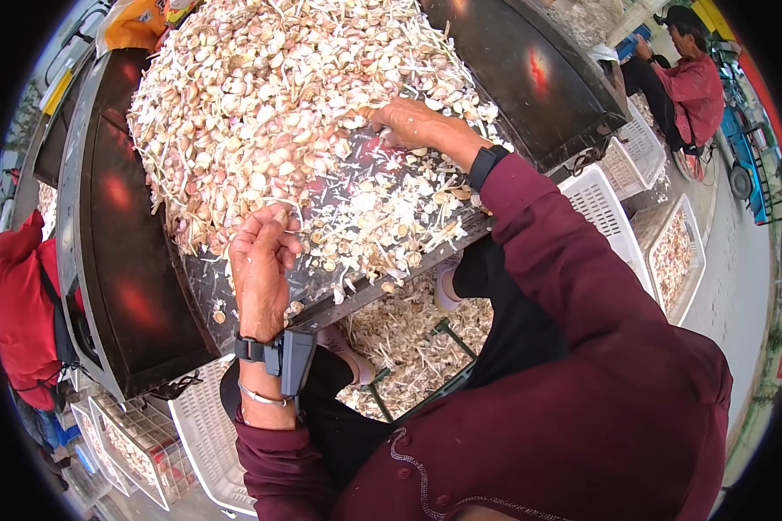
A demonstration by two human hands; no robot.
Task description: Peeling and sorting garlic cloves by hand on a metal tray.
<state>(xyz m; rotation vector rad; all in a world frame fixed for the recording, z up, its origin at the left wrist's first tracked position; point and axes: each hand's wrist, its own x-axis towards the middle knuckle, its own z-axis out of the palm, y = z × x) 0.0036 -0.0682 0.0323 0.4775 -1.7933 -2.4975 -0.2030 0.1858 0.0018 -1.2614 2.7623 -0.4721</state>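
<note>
A large heap of garlic cloves (254, 98), mixed with dry stem pieces, covers most of the dark table (202, 286) before me. At the heap's near left edge is my left hand (264, 260), palm partly up, with its fingers curled and the thumb against them. A thin pale stem strip (291, 203) lies at those fingertips; whether they grip it is unclear. My right hand (414, 124) reaches to the heap's right side, fingertips among the cloves. What is between those fingers is hidden. Loose white skins and root ends (378, 225) lie between the hands.
Dark upright panels flank the table at left (124, 228) and right (528, 71). White plastic crates stand at left (208, 430) and right (606, 221). Garlic waste (404, 338) covers the ground by my feet. Other people sit at left (23, 306) and right (697, 98).
</note>
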